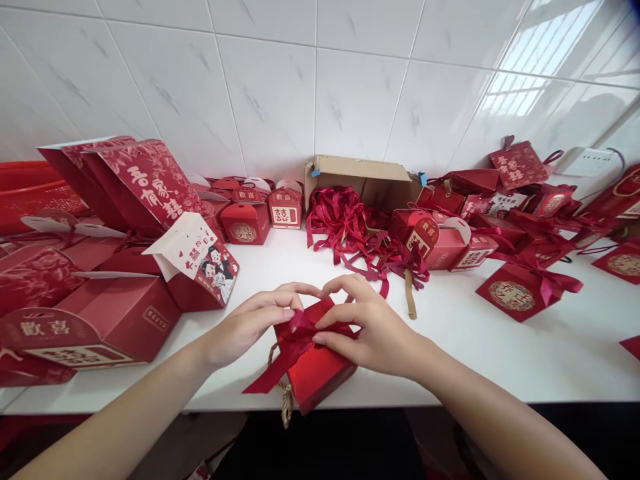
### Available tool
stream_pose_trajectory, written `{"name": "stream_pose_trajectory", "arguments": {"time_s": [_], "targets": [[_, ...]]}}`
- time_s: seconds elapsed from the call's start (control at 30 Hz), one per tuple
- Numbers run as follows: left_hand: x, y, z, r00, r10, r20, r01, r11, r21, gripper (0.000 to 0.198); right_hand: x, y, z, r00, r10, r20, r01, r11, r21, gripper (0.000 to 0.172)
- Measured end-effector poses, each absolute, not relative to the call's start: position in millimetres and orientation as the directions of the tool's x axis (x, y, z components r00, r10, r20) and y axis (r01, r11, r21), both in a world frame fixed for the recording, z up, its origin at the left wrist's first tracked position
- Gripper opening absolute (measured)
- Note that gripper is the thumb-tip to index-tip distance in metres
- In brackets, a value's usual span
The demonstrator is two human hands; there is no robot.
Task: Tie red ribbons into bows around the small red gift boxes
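Observation:
A red gift box (320, 373) sits at the front edge of the white table, with a twisted gold cord (286, 400) hanging from its left side. Across its top runs a dark red ribbon (273, 373), gathered into a bow shape, one tail pointing to the lower left. My left hand (263, 317) is closed at the ribbon's left side, thumb and fingers pinching it. On the other side my right hand (363, 327) pinches the ribbon's right part between thumb and fingers. Both sets of fingertips nearly meet above the box; the knot is partly covered.
Several red boxes (125, 310) crowd the left side, beside a red plastic basket (30, 193). A heap of loose ribbons (345, 220) spills from a cardboard box (385, 170) at the back. On the right stand ribboned boxes (515, 290) and a white power strip (587, 161).

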State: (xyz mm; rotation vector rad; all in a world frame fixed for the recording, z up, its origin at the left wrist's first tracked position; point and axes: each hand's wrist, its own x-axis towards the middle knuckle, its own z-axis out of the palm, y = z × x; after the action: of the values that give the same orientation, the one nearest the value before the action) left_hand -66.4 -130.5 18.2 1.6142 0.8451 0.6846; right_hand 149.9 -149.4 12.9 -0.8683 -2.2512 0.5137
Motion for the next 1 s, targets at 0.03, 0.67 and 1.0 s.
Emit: {"name": "stream_pose_trajectory", "arguments": {"time_s": [0.03, 0.67, 1.0], "targets": [[-68, -129, 21, 0.582, 0.813, 0.001, 0.21, -0.152, 0.966, 0.022, 148, -149, 13, -0.552, 0.71, 0.438, 0.451, 0.696, -0.559, 0.008], [-64, -130, 32, 0.519, 0.822, 0.235, 0.542, -0.529, 0.653, 0.024, 154, -151, 23, -0.405, 0.758, 0.511, 0.514, 0.651, -0.558, 0.01], [-88, -126, 17, 0.484, 0.861, 0.154, 0.605, -0.457, 0.652, 0.046, 299, -118, 124, 0.313, 0.785, 0.535, 0.851, 0.018, -0.525, 0.01]]}}
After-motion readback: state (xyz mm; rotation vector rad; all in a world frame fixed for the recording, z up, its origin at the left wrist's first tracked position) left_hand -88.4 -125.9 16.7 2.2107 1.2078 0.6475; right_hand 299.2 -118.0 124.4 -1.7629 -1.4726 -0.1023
